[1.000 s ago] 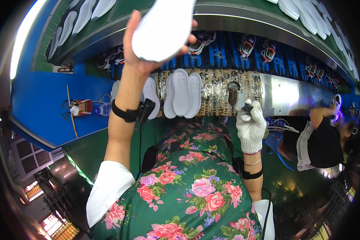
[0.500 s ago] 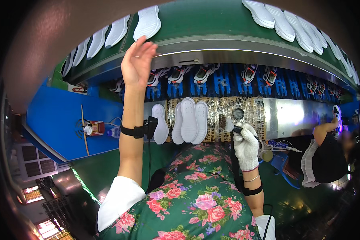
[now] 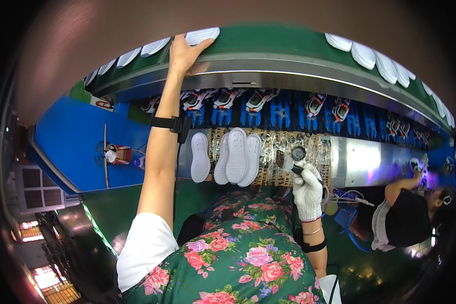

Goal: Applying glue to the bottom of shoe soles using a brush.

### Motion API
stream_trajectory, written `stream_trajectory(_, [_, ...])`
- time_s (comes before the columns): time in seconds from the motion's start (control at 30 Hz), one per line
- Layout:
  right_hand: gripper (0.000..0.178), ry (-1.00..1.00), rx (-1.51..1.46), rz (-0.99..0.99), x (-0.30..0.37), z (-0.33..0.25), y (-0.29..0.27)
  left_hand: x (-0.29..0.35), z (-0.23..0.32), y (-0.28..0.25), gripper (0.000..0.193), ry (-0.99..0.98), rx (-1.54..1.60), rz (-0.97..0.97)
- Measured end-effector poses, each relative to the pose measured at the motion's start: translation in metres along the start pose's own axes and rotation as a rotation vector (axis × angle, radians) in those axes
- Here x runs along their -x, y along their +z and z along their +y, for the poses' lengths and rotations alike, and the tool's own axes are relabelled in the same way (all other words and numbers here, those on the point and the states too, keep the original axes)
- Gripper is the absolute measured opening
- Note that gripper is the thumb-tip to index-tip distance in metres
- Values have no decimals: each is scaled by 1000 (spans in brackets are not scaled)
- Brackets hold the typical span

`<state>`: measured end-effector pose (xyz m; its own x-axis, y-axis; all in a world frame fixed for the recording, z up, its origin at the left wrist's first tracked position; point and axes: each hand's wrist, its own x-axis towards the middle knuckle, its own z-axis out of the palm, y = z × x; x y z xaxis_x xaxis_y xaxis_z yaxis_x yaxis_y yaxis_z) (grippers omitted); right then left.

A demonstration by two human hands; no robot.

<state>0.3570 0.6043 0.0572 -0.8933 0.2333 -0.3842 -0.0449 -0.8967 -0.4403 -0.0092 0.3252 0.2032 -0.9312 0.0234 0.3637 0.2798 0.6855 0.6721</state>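
My left hand (image 3: 184, 53), bare, reaches up to a white shoe sole (image 3: 202, 36) on the green conveyor belt. Its thumb lies along the near edge of the sole and the fingers are at its left end, partly cut off by the top of the view. My right hand (image 3: 308, 191) wears a white knitted glove and is closed round the black handle of a brush (image 3: 287, 164). The dark bristles point up and left, beside a small round black dish (image 3: 299, 152). Several white soles (image 3: 236, 156) lie between my arms on the patterned, covered bench.
More white soles (image 3: 385, 69) line the belt, behind a metal rail (image 3: 278, 67). Under it, shoe uppers (image 3: 259, 100) sit on a rack of blue holders (image 3: 280, 112). A blue table (image 3: 76, 147) stands left. Another person (image 3: 408, 213) works at the right.
My left hand has moved farther up onto the belt, from open above the rail to gripping a sole. My right hand has shifted slightly down and left with the brush.
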Motion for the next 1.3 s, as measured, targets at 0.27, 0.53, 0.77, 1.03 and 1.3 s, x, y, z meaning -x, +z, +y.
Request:
stream_trajectory(0.27, [15, 2, 106, 7, 5, -8, 7, 48, -24, 10, 40, 296, -125, 452])
stream_trajectory(0.53, [19, 39, 178, -67, 4, 3, 7, 57, -26, 15, 28, 214, -160, 535])
stream_trajectory(0.77, [23, 57, 151, -28, 7, 5, 3, 40, -8, 28, 36, 268, -167, 480])
stream_trajectory(1.03, [19, -25, 118, 11, 3, 4, -10, 22, 46, 102, 85, 449, -246, -298])
stream_trajectory(1.3, [17, -193, 60, 86, 30, -13, -6, 14, 157, 170, 61, 596, 156, -297])
